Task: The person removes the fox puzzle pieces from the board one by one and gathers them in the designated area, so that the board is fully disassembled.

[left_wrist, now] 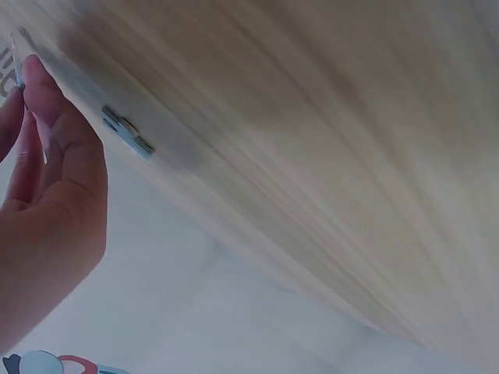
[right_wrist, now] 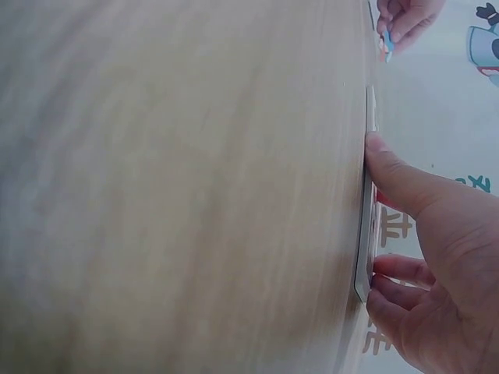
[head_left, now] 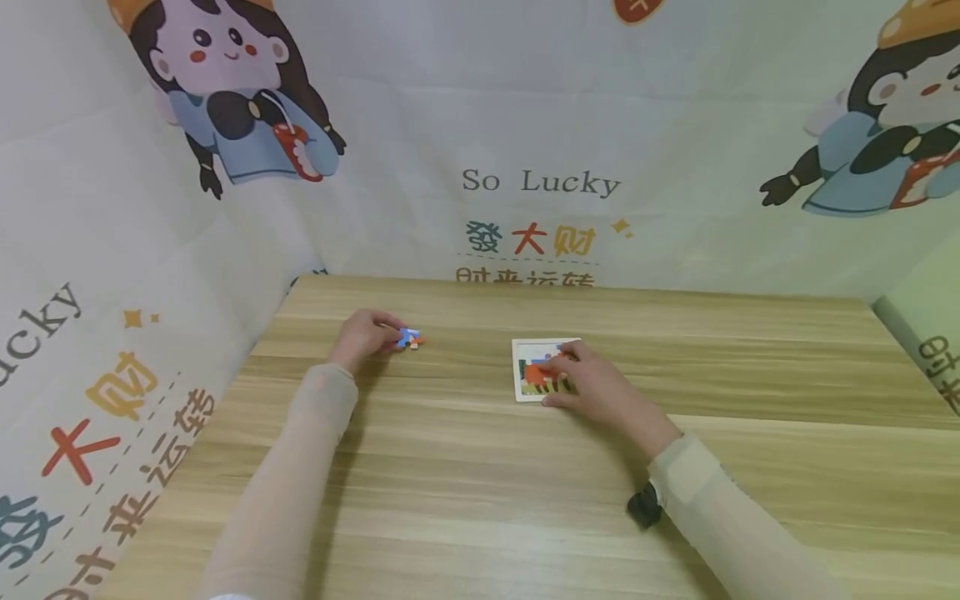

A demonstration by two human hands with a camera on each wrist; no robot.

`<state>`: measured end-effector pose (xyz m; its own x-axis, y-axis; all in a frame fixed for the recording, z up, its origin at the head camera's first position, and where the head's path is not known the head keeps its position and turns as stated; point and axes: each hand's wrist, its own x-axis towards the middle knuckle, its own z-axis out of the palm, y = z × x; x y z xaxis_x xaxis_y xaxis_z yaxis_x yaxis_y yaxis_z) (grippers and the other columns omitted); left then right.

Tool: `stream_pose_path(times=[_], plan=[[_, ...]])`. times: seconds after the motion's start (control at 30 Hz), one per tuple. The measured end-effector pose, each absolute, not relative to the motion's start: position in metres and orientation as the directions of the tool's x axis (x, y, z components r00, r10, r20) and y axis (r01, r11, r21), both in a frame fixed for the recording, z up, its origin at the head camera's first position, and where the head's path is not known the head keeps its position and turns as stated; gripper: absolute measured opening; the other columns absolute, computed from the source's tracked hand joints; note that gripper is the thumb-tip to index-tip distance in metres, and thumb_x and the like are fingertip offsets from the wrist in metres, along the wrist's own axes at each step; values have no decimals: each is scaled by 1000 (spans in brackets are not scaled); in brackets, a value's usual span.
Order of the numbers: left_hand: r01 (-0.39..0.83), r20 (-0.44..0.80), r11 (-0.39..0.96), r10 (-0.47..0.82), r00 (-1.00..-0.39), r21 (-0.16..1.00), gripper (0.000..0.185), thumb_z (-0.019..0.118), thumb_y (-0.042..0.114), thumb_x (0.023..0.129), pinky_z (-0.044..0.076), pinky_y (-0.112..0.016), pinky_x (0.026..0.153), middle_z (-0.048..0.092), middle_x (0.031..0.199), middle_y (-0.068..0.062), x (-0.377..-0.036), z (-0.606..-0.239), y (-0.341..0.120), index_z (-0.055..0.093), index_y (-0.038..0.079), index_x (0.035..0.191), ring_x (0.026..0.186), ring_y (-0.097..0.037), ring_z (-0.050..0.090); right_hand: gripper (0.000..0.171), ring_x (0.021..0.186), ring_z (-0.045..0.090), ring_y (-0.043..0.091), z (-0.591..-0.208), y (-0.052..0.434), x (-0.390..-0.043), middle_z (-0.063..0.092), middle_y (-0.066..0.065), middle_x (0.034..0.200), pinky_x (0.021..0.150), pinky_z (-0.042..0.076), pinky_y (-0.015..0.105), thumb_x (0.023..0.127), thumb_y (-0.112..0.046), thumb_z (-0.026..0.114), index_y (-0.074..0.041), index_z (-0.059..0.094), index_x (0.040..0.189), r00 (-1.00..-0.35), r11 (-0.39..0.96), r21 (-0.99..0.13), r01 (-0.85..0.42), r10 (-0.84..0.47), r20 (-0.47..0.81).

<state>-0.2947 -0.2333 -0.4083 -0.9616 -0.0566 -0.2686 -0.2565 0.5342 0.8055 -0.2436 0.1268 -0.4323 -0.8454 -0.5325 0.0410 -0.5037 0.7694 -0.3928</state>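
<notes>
My left hand pinches a small flat puzzle piece, blue with orange, between thumb and fingers at the left of the table. The left wrist view shows this left hand with the thin piece edge-on at its fingertips. Close by, another flat piece lies on the table. Right of centre, a white-framed jigsaw board with an orange, striped picture lies flat. My right hand grips the board across its right part, which it partly hides. In the right wrist view, thumb and fingers hold the board at opposite edges.
The wood-grain table reaches back to a printed cloth hung behind and at the left side. A black object sits at the right wrist, by the sleeve cuff.
</notes>
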Motion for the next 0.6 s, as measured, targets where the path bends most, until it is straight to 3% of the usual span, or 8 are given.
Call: stream_pose_path(times=[0.2,0.6], plan=[[-251,-255,565,-75,-964,786,31,61,5,95,54,-15,62,69,81,0,-294,-410,-243,64,-9,122,64,-1,60,58,123,56,42,-432,126,-243,46,26,144,105,47,54,88,-37,74,-10,60,137,-843,766,-393,-509,-537,45],[-274,-248,574,-126,-961,771,31,57,11,98,57,-19,65,72,86,-7,-293,-401,-251,64,-8,121,63,-1,63,57,126,53,45,-433,128,-245,45,27,146,109,44,56,88,-37,75,-10,60,137,-845,763,-405,-504,-533,46]])
